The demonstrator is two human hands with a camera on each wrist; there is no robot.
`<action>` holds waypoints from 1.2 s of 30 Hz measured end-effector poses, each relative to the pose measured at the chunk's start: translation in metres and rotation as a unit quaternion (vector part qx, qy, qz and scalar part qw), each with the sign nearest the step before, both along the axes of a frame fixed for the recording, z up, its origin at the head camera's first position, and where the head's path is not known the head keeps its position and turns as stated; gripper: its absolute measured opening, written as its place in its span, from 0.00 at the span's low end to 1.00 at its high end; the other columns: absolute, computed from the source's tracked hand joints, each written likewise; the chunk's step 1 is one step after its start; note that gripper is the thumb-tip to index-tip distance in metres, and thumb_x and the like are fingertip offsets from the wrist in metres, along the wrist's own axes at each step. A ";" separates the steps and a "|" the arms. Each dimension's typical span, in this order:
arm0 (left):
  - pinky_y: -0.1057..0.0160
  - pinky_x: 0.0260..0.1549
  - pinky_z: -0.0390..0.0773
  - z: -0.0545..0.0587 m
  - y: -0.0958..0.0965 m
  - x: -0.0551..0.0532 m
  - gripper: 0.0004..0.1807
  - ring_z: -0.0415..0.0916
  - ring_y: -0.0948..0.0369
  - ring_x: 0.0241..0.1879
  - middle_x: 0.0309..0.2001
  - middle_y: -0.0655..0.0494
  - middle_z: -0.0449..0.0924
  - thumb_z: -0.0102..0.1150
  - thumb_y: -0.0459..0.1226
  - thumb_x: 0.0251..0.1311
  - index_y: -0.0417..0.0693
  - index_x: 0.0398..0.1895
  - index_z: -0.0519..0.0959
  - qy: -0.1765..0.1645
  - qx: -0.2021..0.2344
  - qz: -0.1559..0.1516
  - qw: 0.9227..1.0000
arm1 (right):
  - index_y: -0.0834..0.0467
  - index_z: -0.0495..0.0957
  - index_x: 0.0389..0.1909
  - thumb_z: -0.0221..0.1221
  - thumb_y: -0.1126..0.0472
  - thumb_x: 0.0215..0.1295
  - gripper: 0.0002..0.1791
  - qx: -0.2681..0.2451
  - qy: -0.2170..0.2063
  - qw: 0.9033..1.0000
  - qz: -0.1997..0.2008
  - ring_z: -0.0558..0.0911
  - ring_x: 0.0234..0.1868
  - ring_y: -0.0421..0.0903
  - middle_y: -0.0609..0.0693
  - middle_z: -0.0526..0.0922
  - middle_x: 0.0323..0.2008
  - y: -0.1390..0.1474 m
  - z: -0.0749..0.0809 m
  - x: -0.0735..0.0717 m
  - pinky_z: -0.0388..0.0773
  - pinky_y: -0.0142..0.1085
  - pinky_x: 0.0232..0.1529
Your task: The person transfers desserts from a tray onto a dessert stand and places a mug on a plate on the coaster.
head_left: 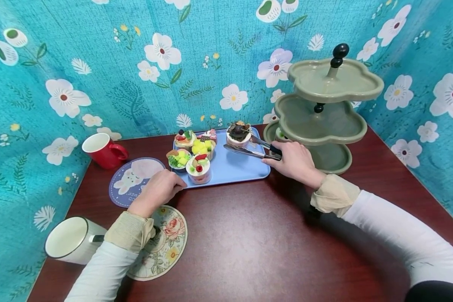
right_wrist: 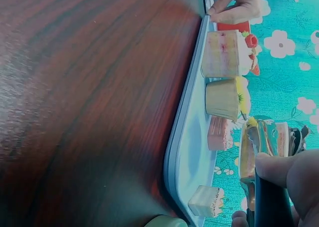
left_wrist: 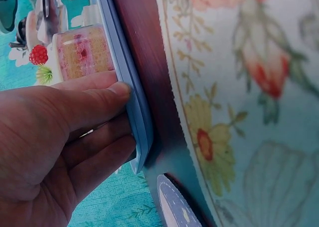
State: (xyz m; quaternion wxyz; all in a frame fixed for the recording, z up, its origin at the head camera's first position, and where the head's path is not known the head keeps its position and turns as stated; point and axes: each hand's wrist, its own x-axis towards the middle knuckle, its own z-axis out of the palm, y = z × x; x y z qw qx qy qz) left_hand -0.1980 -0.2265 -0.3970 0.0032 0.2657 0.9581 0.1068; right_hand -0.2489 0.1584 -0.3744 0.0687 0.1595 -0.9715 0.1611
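Note:
My right hand (head_left: 295, 161) grips black-handled metal tongs (head_left: 245, 152). Between the tongs' arms is a dessert cup with a dark topping (head_left: 238, 135); in the right wrist view it appears raised off the tray. At the front left corner, my left hand (head_left: 160, 188) pinches the rim of the blue tray (head_left: 234, 173), thumb on the edge. Close to that hand stands a clear cake cup with a raspberry (head_left: 199, 170). Behind it are a yellow-topped cupcake (head_left: 204, 147), a green and yellow fruit cup (head_left: 179, 159) and a fruit tart (head_left: 185, 138). A small clear cup (right_wrist: 207, 201) sits toward the tray's right end.
A three-tier green stand (head_left: 324, 121) rises at the right, with a cup partly hidden on its low tier. At the left are a red mug (head_left: 102, 151), a white mug (head_left: 71, 239), a purple rabbit mat (head_left: 130, 184) and a round floral mat (head_left: 170, 251). A patterned curtain (head_left: 117, 63) hangs behind.

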 end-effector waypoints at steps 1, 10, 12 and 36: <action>0.61 0.29 0.79 0.000 0.000 0.000 0.07 0.80 0.64 0.27 0.27 0.58 0.88 0.67 0.30 0.57 0.52 0.30 0.90 0.000 0.000 0.000 1.000 | 0.54 0.78 0.59 0.65 0.37 0.58 0.34 0.000 0.003 1.000 0.003 0.83 0.41 0.61 0.59 0.85 0.43 0.001 0.000 0.001 0.76 0.51 0.29; 0.61 0.30 0.80 0.001 0.000 -0.001 0.07 0.80 0.64 0.27 0.28 0.58 0.88 0.67 0.31 0.58 0.52 0.30 0.90 -0.006 0.002 0.002 1.000 | 0.51 0.80 0.50 0.67 0.39 0.57 0.27 0.004 0.024 1.000 0.014 0.82 0.32 0.58 0.54 0.81 0.26 0.009 -0.001 0.015 0.72 0.49 0.26; 0.61 0.29 0.79 0.001 0.000 -0.001 0.07 0.80 0.64 0.27 0.28 0.58 0.88 0.67 0.30 0.58 0.52 0.30 0.90 -0.007 0.003 0.002 1.000 | 0.51 0.80 0.49 0.67 0.39 0.56 0.26 0.002 0.028 0.999 0.017 0.82 0.32 0.58 0.53 0.81 0.24 0.011 -0.001 0.018 0.72 0.49 0.26; 0.62 0.29 0.79 0.002 -0.001 -0.001 0.06 0.80 0.63 0.28 0.28 0.57 0.88 0.67 0.30 0.58 0.50 0.32 0.90 -0.012 0.003 0.001 1.000 | 0.55 0.81 0.55 0.68 0.39 0.55 0.32 0.013 0.033 0.999 0.012 0.81 0.26 0.53 0.50 0.79 0.17 0.054 0.013 0.053 0.69 0.42 0.19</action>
